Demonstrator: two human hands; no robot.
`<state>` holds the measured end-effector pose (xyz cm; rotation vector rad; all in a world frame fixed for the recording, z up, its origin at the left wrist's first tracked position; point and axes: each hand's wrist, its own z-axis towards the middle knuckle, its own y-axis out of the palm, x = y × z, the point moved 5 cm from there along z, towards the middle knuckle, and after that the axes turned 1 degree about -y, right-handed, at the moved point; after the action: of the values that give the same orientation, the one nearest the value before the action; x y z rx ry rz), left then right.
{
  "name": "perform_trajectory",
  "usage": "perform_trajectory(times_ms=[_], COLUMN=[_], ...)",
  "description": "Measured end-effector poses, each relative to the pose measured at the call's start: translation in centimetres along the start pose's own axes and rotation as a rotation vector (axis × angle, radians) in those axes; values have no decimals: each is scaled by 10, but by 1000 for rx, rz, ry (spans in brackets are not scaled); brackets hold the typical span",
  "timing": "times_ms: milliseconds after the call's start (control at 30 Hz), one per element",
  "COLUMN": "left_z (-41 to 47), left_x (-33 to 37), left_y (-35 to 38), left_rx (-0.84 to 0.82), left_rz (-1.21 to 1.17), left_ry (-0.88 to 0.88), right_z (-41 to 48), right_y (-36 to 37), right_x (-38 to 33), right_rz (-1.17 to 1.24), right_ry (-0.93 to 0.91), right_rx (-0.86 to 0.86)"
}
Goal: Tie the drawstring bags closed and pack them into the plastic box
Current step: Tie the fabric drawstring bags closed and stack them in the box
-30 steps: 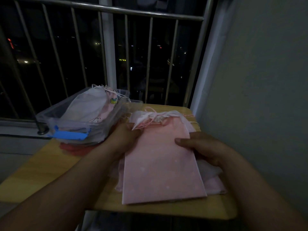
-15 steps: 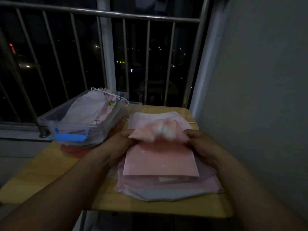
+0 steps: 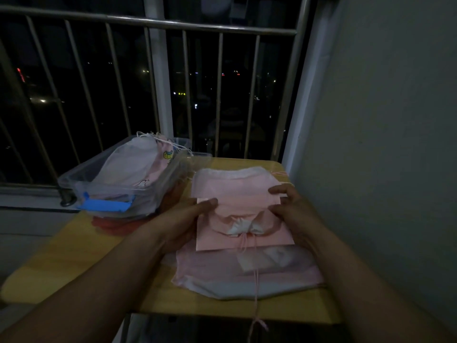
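I have the left grip (image 3: 188, 219) and right grip (image 3: 291, 209) each pinching a side edge of the folded pink drawstring bag (image 3: 247, 204). The bag sits over a pile of bags (image 3: 247, 273) on the tabletop (image 3: 74, 256). Its cord (image 3: 256, 280) trails past the near edge. On the left, the clear plastic box (image 3: 74, 179) holds 1 white bag (image 3: 128, 164) with a pink printed bag (image 3: 158, 167) touching it.

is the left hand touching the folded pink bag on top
Touching. The head view shows the left hand holding the left edge of the folded pink bag, with its thumb lying on top.
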<state>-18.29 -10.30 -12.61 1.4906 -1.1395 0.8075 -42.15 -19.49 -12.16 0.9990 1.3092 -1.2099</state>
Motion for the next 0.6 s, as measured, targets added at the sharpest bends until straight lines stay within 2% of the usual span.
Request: perform_trajectory(times_ms=[67, 133, 233, 300, 367, 433, 533, 600], left_z=[0, 3, 8, 7, 5, 1, -6, -9], left_x=[-3, -3, 2, 5, 7, 8, 4, 6], left_y=[-1, -4, -7, -6, -5, 0, 12, 12], left_rx=[9, 70, 202, 263, 303, 273, 175, 213], left_rz=[64, 147, 238, 273, 292, 247, 137, 129], left_ry=[19, 102, 246, 295, 314, 293, 220, 248], right_z=[2, 0, -6, -13, -16, -18, -18, -19], right_y=[1, 3, 10, 10, 8, 5, 2, 2], right_x=[0, 2, 9, 7, 3, -7, -15, -19], right_rz=[8, 53, 184, 122, 29, -42, 19, 72], right_ry=[-21, 53, 239, 244, 201, 128, 91, 95], right_rx=[26, 9, -167, -232, -203, -124, -40, -30])
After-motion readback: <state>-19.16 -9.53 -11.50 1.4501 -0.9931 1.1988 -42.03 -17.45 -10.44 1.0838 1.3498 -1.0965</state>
